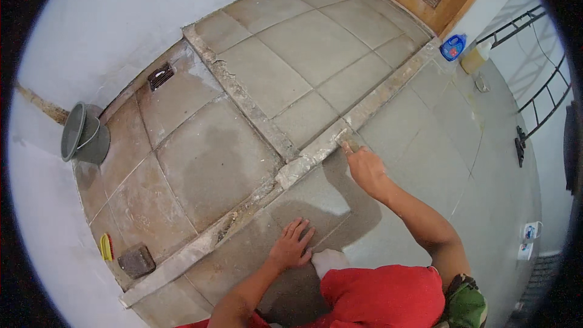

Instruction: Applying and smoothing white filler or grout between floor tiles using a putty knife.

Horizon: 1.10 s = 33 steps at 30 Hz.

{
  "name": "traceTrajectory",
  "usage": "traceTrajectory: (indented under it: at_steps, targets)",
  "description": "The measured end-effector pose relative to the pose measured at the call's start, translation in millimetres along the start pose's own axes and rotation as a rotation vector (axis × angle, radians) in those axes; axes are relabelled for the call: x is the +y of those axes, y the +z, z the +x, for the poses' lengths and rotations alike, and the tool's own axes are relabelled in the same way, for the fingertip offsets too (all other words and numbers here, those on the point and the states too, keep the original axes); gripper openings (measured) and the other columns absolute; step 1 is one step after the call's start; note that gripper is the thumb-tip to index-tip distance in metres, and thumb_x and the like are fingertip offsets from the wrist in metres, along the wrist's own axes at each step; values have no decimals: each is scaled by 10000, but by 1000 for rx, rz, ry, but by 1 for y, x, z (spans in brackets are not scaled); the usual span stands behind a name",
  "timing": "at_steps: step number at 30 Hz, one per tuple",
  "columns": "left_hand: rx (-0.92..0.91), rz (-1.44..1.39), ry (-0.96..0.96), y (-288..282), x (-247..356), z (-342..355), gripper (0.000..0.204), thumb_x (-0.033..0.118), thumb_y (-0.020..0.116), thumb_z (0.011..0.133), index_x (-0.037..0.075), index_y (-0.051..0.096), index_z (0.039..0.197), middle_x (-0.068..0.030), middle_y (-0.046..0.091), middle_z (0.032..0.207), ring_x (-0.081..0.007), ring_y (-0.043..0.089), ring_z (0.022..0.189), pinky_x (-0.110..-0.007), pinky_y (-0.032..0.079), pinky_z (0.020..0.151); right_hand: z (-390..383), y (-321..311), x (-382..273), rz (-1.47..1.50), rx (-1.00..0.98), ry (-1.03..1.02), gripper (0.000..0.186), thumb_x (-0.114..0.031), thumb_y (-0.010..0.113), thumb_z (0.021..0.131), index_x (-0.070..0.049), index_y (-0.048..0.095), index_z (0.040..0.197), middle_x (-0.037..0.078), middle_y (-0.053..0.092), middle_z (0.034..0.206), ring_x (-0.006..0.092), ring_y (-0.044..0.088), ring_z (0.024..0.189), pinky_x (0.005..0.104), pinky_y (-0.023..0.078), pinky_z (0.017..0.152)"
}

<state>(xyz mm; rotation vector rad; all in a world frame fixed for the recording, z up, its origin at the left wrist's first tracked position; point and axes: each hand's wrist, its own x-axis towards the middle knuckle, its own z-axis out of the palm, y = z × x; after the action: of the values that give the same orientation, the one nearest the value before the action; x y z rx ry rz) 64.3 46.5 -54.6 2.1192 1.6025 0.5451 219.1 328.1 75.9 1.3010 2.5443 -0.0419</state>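
Note:
My right hand (367,170) is closed at the raised cement curb (370,106), with the index finger pointing along it. A small tan piece (352,141) shows at its fingertips, against the curb's side; its kind is too small to tell. The curb top beside the hand is rough and whitish. My left hand (291,245) lies on the floor tile with its fingers spread, holding nothing. Darker, damp-looking patches (358,218) lie on the tiles between my two hands.
A grey bucket (88,136) stands at the left wall, near a floor drain (160,76). A yellow brush (106,247) and a dark block (136,260) lie at the lower left. Blue bottle (452,47), yellowish jug (475,58), black rack (543,109) and wooden door (413,6) are farther right.

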Motion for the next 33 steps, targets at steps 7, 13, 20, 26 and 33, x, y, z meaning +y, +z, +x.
traceTrajectory:
  at_steps: [7,13,20,26,33]
  targets:
    - [-72,54,-4,-2,0,1,678,412,604,898,98,454,1480,-193,366,1551,-383,262,1486,-515,214,1223,8,14,15,13,13,-35,538,-82,486,971,-89,443,1508,232,682,963,370,719,832,442,596,666]
    - [-87,44,-34,-6,5,2,682,423,591,917,99,434,1495,-188,354,1560,-380,243,1494,-518,203,1227,10,16,21,34,35,-83,560,-62,482,944,-93,448,1502,225,709,860,373,722,779,476,591,657]
    - [-119,35,-51,-8,5,2,694,413,596,911,112,422,1511,-177,352,1565,-368,232,1505,-508,201,1232,8,12,15,84,47,-72,575,-43,492,923,-76,448,1495,229,717,920,371,726,818,481,594,683]
    - [-91,38,-24,-7,3,2,674,390,600,903,112,444,1496,-182,360,1558,-374,257,1494,-510,215,1227,11,12,7,160,34,17,611,-15,500,887,-99,463,1492,247,699,927,397,696,879,511,558,753]
    - [-58,26,-15,-1,1,1,664,392,602,903,110,457,1486,-186,367,1552,-375,262,1490,-515,221,1220,13,12,10,132,51,10,500,-74,457,971,-69,475,1471,222,716,935,372,722,829,483,587,682]
